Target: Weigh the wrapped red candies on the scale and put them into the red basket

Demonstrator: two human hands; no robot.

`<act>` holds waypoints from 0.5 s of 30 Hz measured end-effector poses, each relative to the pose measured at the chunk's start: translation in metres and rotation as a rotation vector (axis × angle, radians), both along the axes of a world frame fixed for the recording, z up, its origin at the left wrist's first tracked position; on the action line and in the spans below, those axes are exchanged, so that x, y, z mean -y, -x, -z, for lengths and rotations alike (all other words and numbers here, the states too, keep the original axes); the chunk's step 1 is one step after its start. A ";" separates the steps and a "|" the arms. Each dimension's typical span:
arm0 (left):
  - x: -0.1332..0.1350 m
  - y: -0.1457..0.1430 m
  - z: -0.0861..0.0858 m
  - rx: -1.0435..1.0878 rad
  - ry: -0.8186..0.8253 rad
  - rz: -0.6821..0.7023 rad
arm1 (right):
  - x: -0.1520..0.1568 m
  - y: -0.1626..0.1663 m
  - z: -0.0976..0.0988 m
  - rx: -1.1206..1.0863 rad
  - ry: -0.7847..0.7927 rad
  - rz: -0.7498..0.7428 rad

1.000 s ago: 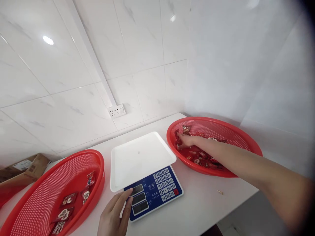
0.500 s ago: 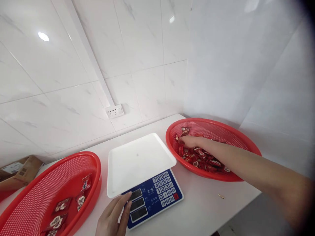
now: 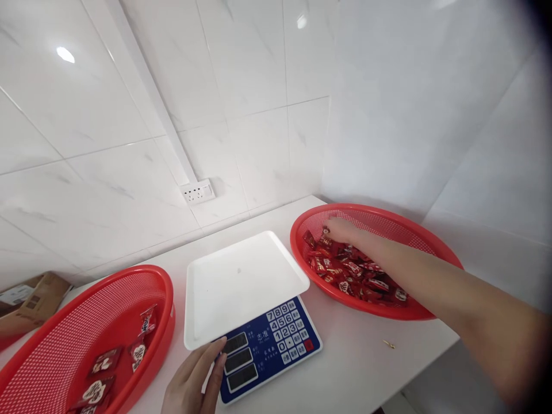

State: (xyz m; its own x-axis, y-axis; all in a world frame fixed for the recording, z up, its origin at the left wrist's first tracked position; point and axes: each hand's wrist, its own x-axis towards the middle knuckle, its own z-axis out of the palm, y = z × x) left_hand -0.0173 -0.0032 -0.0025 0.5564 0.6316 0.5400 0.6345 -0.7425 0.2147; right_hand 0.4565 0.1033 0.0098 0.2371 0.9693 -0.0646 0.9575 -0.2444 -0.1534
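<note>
My right hand (image 3: 340, 231) reaches into the red mesh basket (image 3: 414, 230) on the right, fingers curled down among several red wrapped candies (image 3: 349, 273); what the fingers hold is hidden. My left hand (image 3: 192, 376) rests with fingers stretched out at the front left corner of the blue scale (image 3: 269, 345), fingertips touching beside its displays. The scale's white weighing tray (image 3: 241, 282) has nothing on it. A second red mesh basket (image 3: 52, 345) at the left holds a few red candy packets (image 3: 107, 368).
All stand on a white counter (image 3: 353, 362) in a corner of white tiled walls. A wall socket (image 3: 197, 191) sits behind the scale. Cardboard boxes (image 3: 30, 299) lie at the far left. A small golden object (image 3: 388, 344) lies near the counter's right front edge.
My right hand has moved from the basket's left part toward its far rim, raking over the candies. My left hand stays by the scale; the view has shifted slightly.
</note>
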 end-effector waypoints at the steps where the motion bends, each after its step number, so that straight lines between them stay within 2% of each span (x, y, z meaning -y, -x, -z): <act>1: 0.000 0.000 0.000 -0.013 -0.005 0.010 | 0.000 0.001 -0.001 -0.007 0.019 -0.013; 6: -0.001 -0.003 -0.002 -0.014 -0.009 0.001 | 0.011 0.025 -0.009 -0.048 0.066 -0.135; 10: 0.003 -0.010 -0.003 0.009 0.036 -0.005 | 0.029 0.050 -0.003 -0.085 0.194 -0.281; 15: 0.012 -0.017 -0.005 0.106 0.105 -0.057 | 0.034 0.050 0.008 -0.028 0.254 -0.252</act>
